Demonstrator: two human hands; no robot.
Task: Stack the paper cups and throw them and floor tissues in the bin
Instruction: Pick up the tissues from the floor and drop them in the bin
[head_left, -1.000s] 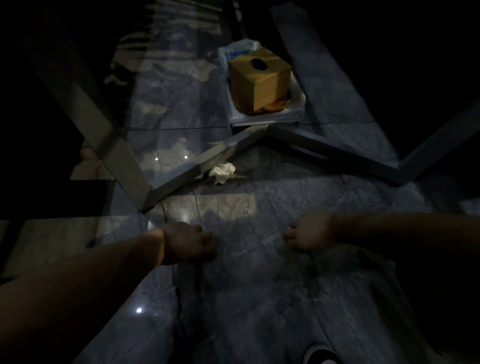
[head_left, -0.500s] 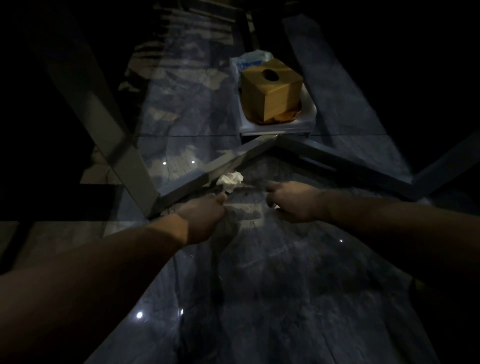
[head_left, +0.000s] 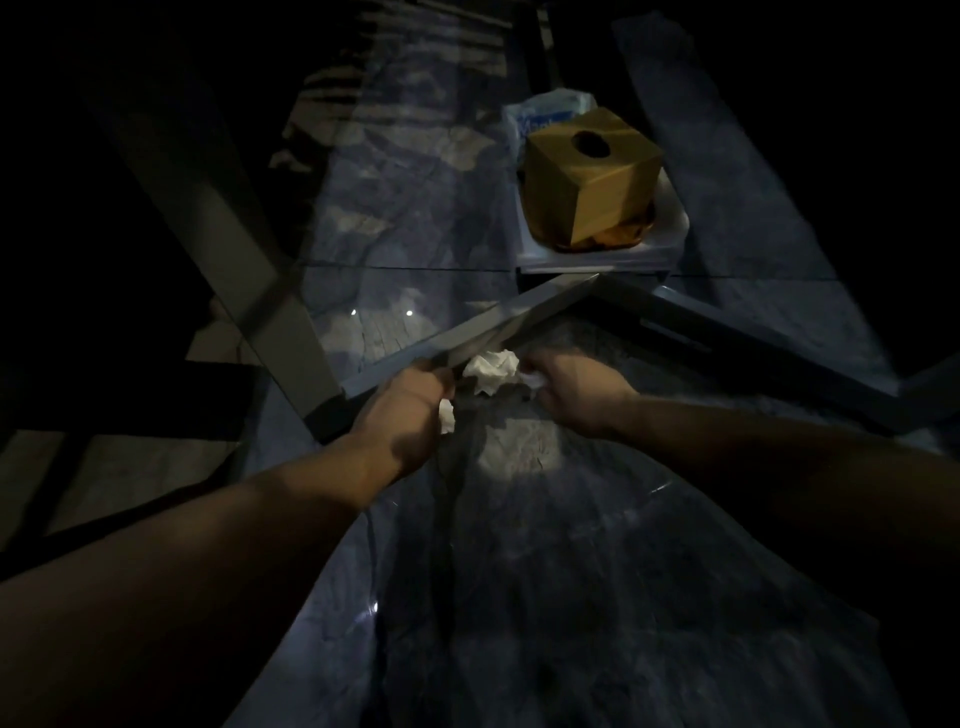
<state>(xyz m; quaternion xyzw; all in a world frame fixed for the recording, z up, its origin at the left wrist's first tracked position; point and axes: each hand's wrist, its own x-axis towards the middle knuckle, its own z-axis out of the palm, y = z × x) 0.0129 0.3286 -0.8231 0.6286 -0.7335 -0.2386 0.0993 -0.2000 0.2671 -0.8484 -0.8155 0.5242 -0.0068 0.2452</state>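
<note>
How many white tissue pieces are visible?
3: crumpled tissue on the floor between the hands; a scrap in the left hand; another at the right hand. Darkness may hide more.

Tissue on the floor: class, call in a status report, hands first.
Left hand shut on a small tissue scrap. Right hand at the crumpled tissue, grip unclear. Table leg bar right beside it.

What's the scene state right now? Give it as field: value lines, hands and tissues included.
setting: dark marble floor, dim light
left hand: closed on a small white tissue piece
right hand: at the crumpled tissue, white scrap at its fingertips; grip unclear
crumpled tissue: on the floor beside a grey metal bar, between the hands
background: wooden tissue box on a white tray
cups, bin: not in view
</note>
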